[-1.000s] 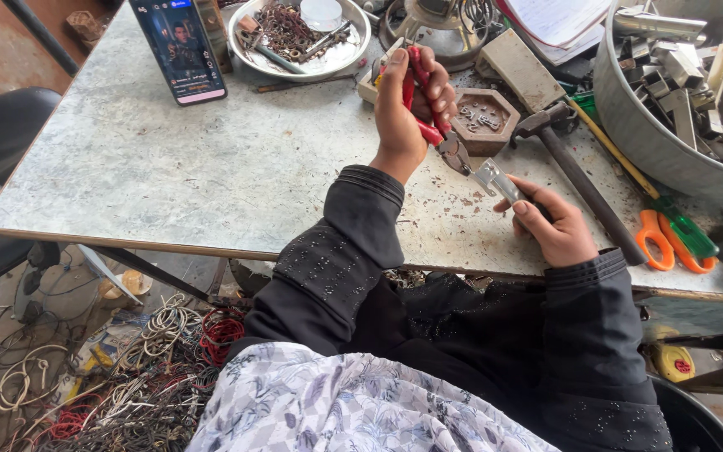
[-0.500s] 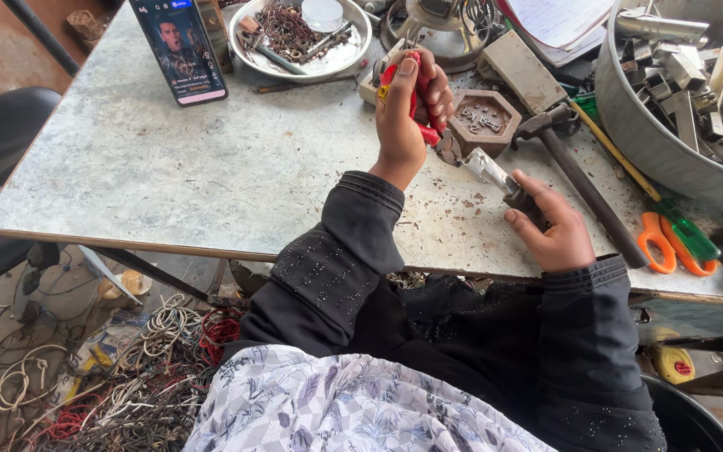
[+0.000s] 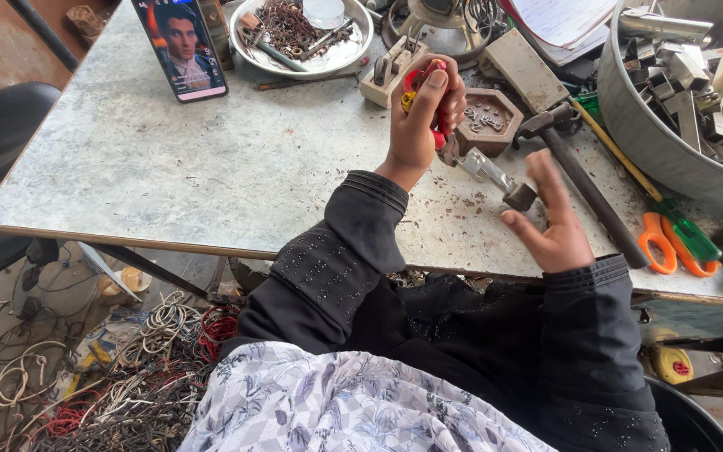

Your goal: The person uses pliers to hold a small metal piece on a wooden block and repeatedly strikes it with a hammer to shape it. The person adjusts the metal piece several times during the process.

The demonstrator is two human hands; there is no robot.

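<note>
My left hand [image 3: 422, 125] is closed around red-handled pliers [image 3: 428, 105] above the marbled table top [image 3: 211, 167]. The pliers' jaws clamp one end of a short silver metal piece [image 3: 489, 170] with a dark block at its other end. My right hand [image 3: 552, 224] hovers just right of that dark end, fingers spread, with nothing in its grasp. A small hexagonal wooden dish [image 3: 487, 121] with tiny metal bits sits just behind the pliers.
A hammer [image 3: 583, 184] and orange-handled scissors [image 3: 658, 243] lie to the right. A big metal tub [image 3: 679, 100] of scrap parts fills the far right. At the back are a metal plate [image 3: 303, 38] of small parts and a propped phone [image 3: 182, 46]. Wire coils [image 3: 127, 368] litter the floor.
My right hand has let go of the metal piece's dark end and opened. My left hand with the pliers has dropped slightly and stays clamped on the piece.
</note>
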